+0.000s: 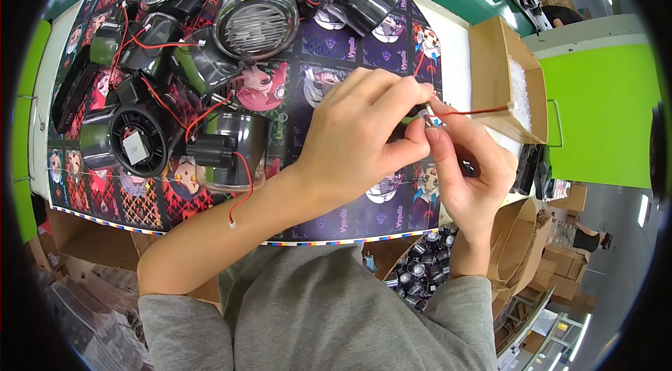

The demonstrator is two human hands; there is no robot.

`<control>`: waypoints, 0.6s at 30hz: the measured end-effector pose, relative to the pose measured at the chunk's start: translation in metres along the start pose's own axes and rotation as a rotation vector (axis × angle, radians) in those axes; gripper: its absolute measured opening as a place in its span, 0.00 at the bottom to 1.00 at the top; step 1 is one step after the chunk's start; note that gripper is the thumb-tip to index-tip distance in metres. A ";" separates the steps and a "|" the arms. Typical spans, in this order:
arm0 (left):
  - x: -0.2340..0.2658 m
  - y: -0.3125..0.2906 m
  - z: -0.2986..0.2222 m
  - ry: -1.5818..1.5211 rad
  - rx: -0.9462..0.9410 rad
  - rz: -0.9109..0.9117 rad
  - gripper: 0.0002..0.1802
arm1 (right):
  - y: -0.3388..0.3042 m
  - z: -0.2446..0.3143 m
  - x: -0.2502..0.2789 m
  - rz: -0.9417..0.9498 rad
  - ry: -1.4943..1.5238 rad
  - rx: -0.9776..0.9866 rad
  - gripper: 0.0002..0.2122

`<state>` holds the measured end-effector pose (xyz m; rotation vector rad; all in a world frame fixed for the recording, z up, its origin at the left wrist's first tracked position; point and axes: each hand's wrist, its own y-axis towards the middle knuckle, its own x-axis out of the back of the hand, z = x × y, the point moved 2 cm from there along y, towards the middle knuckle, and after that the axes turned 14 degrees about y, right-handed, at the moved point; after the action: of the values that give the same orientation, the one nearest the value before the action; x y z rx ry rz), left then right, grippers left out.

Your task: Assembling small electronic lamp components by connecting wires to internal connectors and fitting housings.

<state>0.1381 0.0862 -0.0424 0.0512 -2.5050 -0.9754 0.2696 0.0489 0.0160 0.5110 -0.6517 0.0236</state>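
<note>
My left hand [357,136] and my right hand [472,168] meet over the right part of the printed sheet, fingertips pinched close together. Between them is a small part with a pale end [427,113], mostly covered by the fingers. A thin red wire [469,113] runs right from the pinch and ends in a small white connector [510,109]. Another stretch of red wire [420,63] rises above the fingertips. To the left of my hands lie several black housings with clear covers, among them a large round one [255,24] and one with a trailing red lead [231,150].
A cardboard box [493,77] with white filling stands at the table's right edge. The colourful printed sheet [329,224] covers the tabletop. Below the near edge, a container holds several small black and clear parts [420,266]. Cardboard boxes [518,238] stand lower right.
</note>
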 end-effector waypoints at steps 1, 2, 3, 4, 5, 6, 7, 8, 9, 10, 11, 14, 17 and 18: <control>0.000 0.000 0.001 0.000 0.001 0.000 0.19 | -0.001 0.001 0.000 0.013 -0.041 -0.006 0.09; -0.001 0.000 0.001 0.012 -0.015 -0.009 0.20 | -0.001 0.001 0.000 0.014 -0.041 -0.006 0.09; 0.000 0.000 0.001 0.024 -0.030 -0.017 0.20 | -0.001 0.002 -0.001 0.023 -0.085 0.053 0.09; 0.000 0.000 0.001 0.023 -0.031 -0.017 0.20 | -0.001 0.002 -0.001 0.030 -0.130 0.111 0.09; 0.001 0.000 0.000 0.018 -0.026 -0.010 0.20 | -0.001 -0.001 -0.001 0.008 -0.119 0.180 0.10; 0.001 -0.001 0.000 0.014 -0.021 -0.004 0.20 | -0.001 0.000 -0.001 0.007 -0.120 0.179 0.10; 0.001 0.000 0.000 0.012 -0.022 -0.003 0.20 | 0.000 0.001 -0.001 -0.002 -0.114 0.157 0.10; 0.000 0.000 0.000 -0.001 -0.005 -0.016 0.20 | 0.000 0.001 -0.001 -0.012 -0.109 0.134 0.10; 0.000 0.001 0.000 -0.015 0.012 -0.029 0.19 | -0.002 0.001 -0.001 -0.012 -0.110 0.133 0.10; 0.000 0.000 0.001 -0.010 0.015 -0.031 0.19 | -0.003 -0.002 -0.003 -0.021 -0.088 0.104 0.10; -0.001 -0.001 0.002 -0.005 0.036 -0.035 0.19 | -0.005 -0.003 -0.004 -0.030 -0.066 0.075 0.10; -0.001 -0.001 0.002 -0.002 0.046 -0.040 0.19 | -0.005 0.000 -0.007 -0.027 -0.044 -0.004 0.09; -0.001 -0.001 0.001 -0.001 0.044 -0.033 0.19 | -0.005 -0.001 -0.007 -0.034 -0.069 0.046 0.10; -0.001 -0.001 0.002 -0.004 0.052 -0.022 0.19 | -0.006 -0.001 -0.007 -0.026 -0.079 0.070 0.10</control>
<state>0.1378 0.0864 -0.0444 0.0934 -2.5380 -0.9200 0.2655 0.0457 0.0082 0.5904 -0.7228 0.0016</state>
